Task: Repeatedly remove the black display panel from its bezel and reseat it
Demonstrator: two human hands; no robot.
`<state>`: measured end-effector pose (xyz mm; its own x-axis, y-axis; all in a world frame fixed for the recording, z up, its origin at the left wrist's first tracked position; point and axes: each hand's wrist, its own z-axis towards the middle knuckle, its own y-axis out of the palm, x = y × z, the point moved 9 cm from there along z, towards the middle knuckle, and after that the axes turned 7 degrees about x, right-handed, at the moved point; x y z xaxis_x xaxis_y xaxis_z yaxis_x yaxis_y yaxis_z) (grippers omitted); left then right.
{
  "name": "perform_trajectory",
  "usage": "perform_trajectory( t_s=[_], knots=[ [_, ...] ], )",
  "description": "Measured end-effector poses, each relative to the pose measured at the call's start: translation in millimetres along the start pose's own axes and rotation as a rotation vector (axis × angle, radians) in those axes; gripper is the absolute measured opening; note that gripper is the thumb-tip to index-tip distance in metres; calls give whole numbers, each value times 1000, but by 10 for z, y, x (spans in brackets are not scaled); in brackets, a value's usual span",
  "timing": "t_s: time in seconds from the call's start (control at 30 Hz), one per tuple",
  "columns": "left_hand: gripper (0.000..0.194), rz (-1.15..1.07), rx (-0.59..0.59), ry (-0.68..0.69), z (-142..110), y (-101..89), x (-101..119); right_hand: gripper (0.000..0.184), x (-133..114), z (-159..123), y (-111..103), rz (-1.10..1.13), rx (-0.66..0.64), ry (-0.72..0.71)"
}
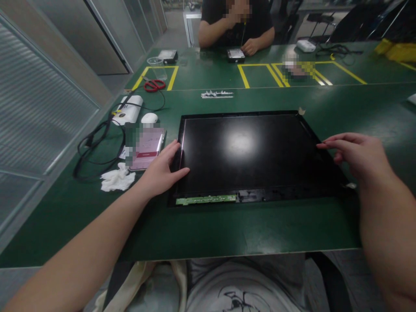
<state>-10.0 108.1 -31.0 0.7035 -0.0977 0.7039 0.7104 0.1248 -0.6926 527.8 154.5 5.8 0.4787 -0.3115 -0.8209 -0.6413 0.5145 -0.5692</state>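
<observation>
A black flat display panel (266,160) lies face up on the green table, a bright lamp reflection in its middle. A thin green circuit board (206,199) runs along the left part of its near edge. My left hand (162,170) rests at the panel's left edge, fingers stretched along the side and thumb apart on the frame. At the right edge, my right hand (357,154) has its thumb and fingers pinched together with the fingertips touching the frame; anything between them is hidden. Small pale tabs (301,112) stick out at the panel's right corners.
Left of the panel are a phone (149,149), crumpled tissue (117,177), a white mouse-like object (149,118), a white box (129,109), black cables (97,143) and red-handled scissors (154,86). Beyond lies a small white strip (217,94). Across the table a person (235,26) works on a drive-like box (235,54).
</observation>
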Motion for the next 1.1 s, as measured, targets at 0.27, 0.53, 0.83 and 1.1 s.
perform_trajectory(
  t_s=[0.27,0.53,0.83,1.1],
  knots=[
    [78,107,-60,10,-29,20,142,19,2,-3,-15,-118,35,-14],
    [70,188,-52,30,-43,26,192,17,-50,-46,-24,-127,33,-3],
    [72,291,-113,61,-63,25,243,19,-43,-47,-6,-144,21,24],
    [70,301,-137,144,-71,37,227,20,11,32,-119,-73,92,39]
  ],
)
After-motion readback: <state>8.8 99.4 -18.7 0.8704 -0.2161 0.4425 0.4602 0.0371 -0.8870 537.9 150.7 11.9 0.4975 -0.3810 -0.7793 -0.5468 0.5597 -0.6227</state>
